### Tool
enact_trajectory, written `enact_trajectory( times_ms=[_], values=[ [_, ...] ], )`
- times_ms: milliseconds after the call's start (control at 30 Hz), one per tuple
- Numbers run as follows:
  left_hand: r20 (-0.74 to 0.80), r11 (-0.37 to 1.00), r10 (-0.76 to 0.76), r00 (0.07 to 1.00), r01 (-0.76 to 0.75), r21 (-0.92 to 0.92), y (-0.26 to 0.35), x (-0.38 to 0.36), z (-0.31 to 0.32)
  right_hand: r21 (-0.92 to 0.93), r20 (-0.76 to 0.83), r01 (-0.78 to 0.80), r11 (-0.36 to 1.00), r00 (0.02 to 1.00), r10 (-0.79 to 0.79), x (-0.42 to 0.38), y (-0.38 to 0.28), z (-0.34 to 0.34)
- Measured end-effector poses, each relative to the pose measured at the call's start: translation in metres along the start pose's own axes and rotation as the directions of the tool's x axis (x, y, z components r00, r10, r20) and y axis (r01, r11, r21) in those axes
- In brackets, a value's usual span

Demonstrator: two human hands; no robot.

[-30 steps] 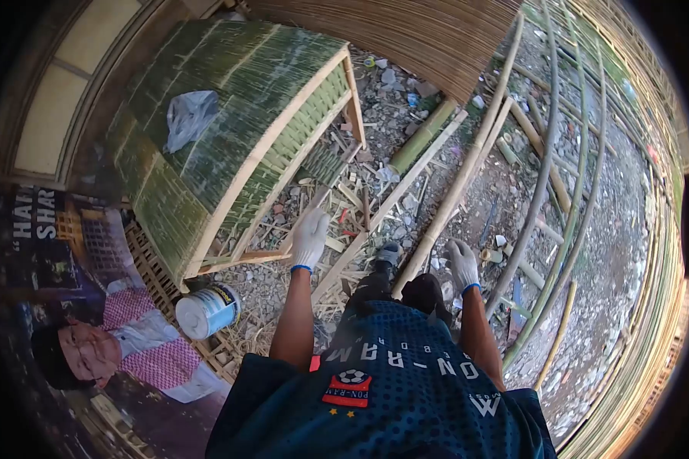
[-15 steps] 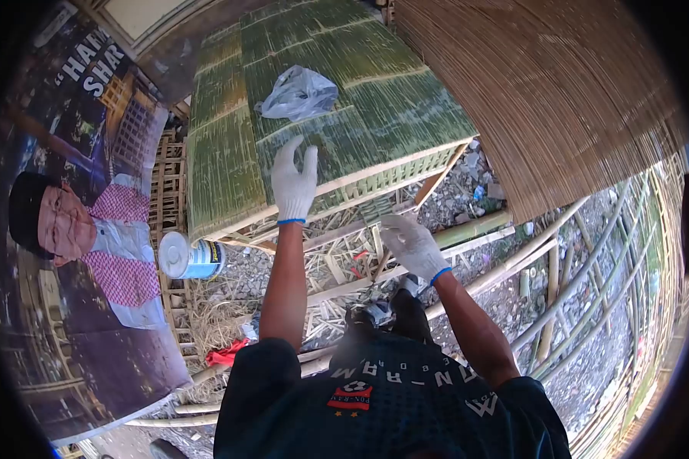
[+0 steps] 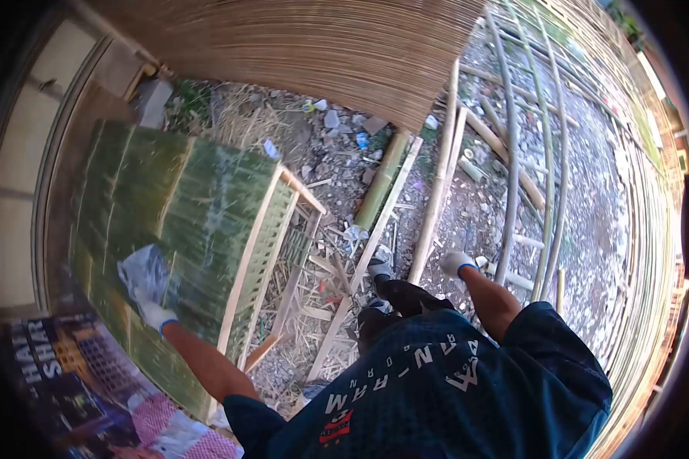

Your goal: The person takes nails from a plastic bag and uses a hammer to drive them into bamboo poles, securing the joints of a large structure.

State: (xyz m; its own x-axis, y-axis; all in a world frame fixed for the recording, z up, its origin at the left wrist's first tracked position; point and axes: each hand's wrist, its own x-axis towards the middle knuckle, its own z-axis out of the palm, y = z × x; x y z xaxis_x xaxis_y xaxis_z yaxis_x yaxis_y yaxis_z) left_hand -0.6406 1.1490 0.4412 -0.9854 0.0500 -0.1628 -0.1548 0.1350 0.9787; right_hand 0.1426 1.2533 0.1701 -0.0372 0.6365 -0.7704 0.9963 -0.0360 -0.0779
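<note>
My left hand [image 3: 155, 314], in a white glove with a blue cuff, reaches out over a green slatted bamboo platform [image 3: 207, 206] and touches a crumpled clear plastic bag [image 3: 141, 269] lying on it. The motion blur hides whether the fingers grip the bag. My right hand [image 3: 457, 262], gloved the same way, hangs low at my side above long bamboo poles [image 3: 435, 191] on the ground. It holds nothing.
A large woven bamboo mat [image 3: 321, 53] leans across the top. Gravel, bamboo offcuts and a thick green bamboo piece [image 3: 380, 180] litter the ground. Curved bamboo strips [image 3: 547, 168] lie to the right. A printed banner [image 3: 61, 375] lies at the lower left.
The view has swung right. My left hand moved forward across the platform to the plastic bag. My right hand dropped from in front of me to my side.
</note>
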Motion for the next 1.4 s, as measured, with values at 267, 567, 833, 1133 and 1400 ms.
enact_trajectory(
  times_ms=[267, 567, 833, 1133, 1400],
  values=[
    [-0.337, 0.885, 0.432, 0.836, -0.465, -0.019, -0.044, 0.121, -0.037, 0.701, -0.355, -0.103, 0.706, 0.808, 0.47, -0.069, 0.108, -0.042],
    [-0.426, 0.722, 0.6, 0.677, -0.688, -0.075, 0.078, 0.067, 0.069, 0.792, -0.051, -0.151, 0.592, 0.949, 0.311, -0.156, -0.013, 0.093],
    [0.044, 0.38, 0.922, 0.384, -0.921, 0.082, 0.117, 0.053, 0.102, 0.869, 0.068, -0.322, 0.376, 0.83, 0.554, -0.254, -0.022, 0.241],
    [0.709, 0.401, 0.705, 0.01, -0.83, -0.387, 0.112, -0.234, 0.102, 0.925, 0.3, -0.38, -0.013, 0.709, 0.638, -0.311, -0.062, 0.348],
    [0.961, 0.965, 0.236, -0.144, -0.078, -0.249, -0.001, -0.444, 0.117, 0.941, 0.335, -0.288, -0.178, 0.723, 0.604, -0.328, -0.091, 0.34]
  ],
)
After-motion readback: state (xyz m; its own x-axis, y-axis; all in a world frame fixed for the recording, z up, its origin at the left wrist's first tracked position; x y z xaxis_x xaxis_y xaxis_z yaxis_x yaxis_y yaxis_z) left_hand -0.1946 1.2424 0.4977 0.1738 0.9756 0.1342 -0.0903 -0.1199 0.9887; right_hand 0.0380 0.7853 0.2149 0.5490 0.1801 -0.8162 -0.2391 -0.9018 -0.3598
